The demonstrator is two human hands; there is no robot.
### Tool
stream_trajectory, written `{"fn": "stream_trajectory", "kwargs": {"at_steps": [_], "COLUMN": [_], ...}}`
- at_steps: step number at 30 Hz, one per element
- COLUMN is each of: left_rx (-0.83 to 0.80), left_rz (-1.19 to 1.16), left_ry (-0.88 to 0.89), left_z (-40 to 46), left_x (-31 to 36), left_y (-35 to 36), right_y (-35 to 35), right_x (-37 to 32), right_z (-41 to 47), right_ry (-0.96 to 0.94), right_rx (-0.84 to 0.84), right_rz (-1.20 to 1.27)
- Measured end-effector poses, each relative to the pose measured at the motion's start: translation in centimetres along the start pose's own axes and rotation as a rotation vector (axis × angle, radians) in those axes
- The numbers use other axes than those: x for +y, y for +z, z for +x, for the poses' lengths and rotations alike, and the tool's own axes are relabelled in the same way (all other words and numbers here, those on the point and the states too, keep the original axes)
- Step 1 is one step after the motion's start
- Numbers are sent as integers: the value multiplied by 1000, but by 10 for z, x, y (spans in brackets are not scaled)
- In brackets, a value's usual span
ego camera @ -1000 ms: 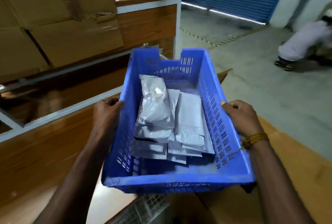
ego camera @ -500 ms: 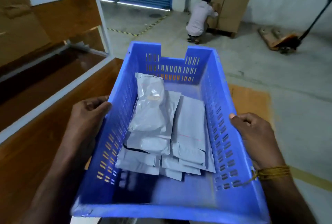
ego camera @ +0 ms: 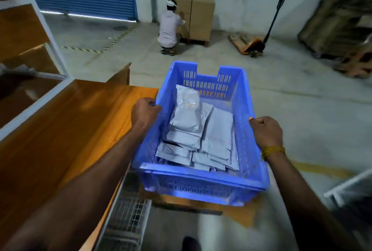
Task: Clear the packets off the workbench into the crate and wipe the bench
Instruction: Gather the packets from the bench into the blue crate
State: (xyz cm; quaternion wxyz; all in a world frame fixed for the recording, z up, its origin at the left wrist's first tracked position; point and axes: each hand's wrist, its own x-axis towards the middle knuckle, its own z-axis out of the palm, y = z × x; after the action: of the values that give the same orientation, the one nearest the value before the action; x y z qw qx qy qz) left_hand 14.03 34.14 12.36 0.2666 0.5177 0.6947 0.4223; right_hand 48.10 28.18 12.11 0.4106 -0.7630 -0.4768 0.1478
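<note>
A blue slotted plastic crate (ego camera: 201,178) is held in the air in front of me, off the right end of the wooden workbench (ego camera: 66,133). Several grey-white packets (ego camera: 203,129) lie stacked inside it. My left hand (ego camera: 146,112) grips the crate's left rim, fingers curled over the edge. My right hand (ego camera: 265,131), with a yellow thread at the wrist, grips the right rim. The bench top in view is bare brown wood.
White-framed wooden shelving (ego camera: 30,35) rises behind the bench at left. A wire rack (ego camera: 128,218) sits below the bench end. Across the concrete floor a crouching person (ego camera: 169,27) works at cardboard boxes (ego camera: 199,17); a pallet jack (ego camera: 255,43) stands to their right.
I have turned right with the crate, swinging it from over the bench out past its right end. The shelving has slid to the left and the open warehouse floor has come into view.
</note>
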Motion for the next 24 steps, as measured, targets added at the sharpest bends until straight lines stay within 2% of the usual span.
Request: {"fn": "stream_trajectory", "kwargs": {"at_steps": [3,9,19,24], "left_rx": [27,7,-84,-104], "left_rz": [134,203,107,45], "left_ry": [47,82,51,-32], "left_z": [18,54,91,89], "left_x": [6,15,1,-16], "left_y": [25,55,80,86], "right_y": [16,44,70,84], "right_x": [3,12,14,29], "right_z": [26,69,108,103], "right_ry": [12,37,59,80], "right_rx": [15,1,-17,-54], "right_rz": [-50,-108,-164,-199]}}
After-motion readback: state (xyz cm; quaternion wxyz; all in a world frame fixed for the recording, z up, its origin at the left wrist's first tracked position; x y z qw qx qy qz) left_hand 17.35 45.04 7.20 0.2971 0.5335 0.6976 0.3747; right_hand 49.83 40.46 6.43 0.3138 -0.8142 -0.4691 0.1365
